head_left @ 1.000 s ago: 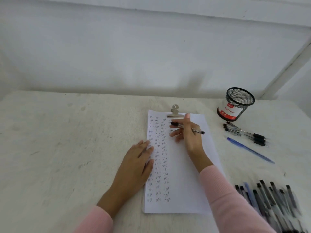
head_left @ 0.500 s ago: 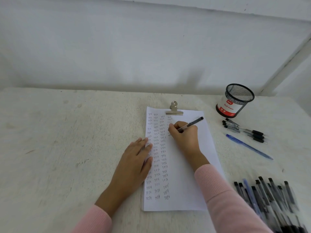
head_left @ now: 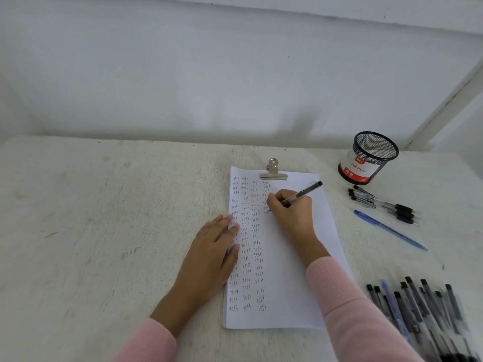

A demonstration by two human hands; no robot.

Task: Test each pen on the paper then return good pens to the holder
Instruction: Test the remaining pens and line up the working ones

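Pens are what I am sorting, and my right hand [head_left: 291,211] pinches a thin clear pen with a black cap [head_left: 303,193], tip down on the white clipped paper [head_left: 292,283]. My left hand [head_left: 209,257] lies flat and spread on the paper's edge. Three full rows of "test" say I am far along, but a big heap of dark pens [head_left: 423,309] waits near my right sleeve. I see no pens in the black mesh holder [head_left: 371,158]; a few tested pens [head_left: 384,205] lie on the bench just beside it.

Person, two arms showing: both are wearing long pink sleeves, left sleeve [head_left: 147,342] and right sleeve [head_left: 350,307], in a finely ribbed knit, cuffs ending at the wrists. Left hand [head_left: 211,257] and right hand [head_left: 292,212] are showing bare; no rings, watch or gloves are showing.
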